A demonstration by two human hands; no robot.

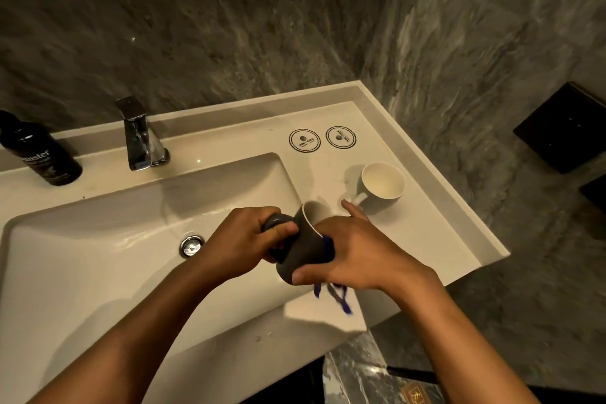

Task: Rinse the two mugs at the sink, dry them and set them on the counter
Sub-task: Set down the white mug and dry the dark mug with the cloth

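1. While it is tilted on its side above the right edge of the basin (98,239), a dark grey mug (303,252) is held between both hands; its white rim and pale inside are turned up and away from the person.
2. The left hand (244,243) is curled round the handle end of the dark grey mug, with the fingers wrapped over it.
3. The right hand (357,251) is closed round the body of that mug, the thumb laid along its underside, and a blue cloth (337,297) is pinched against the mug; strips of the cloth are seen hanging blurred below the palm. One finger of this hand is stretched towards the second mug.
4. A white mug (382,185) is stood upright on the worktop (442,239) to the right of the basin, its handle turned towards the hands and its pale inside shown.
5. Two mugs are counted: one dark grey, one white.
6. Two round printed coasters (304,140) are laid side by side on the worktop behind the white mug, well apart from it.
7. One chrome tap (141,138) is set behind the basin, one dark bottle (39,154) is stood to its left, and one round drain (191,245) is seen in the basin floor.
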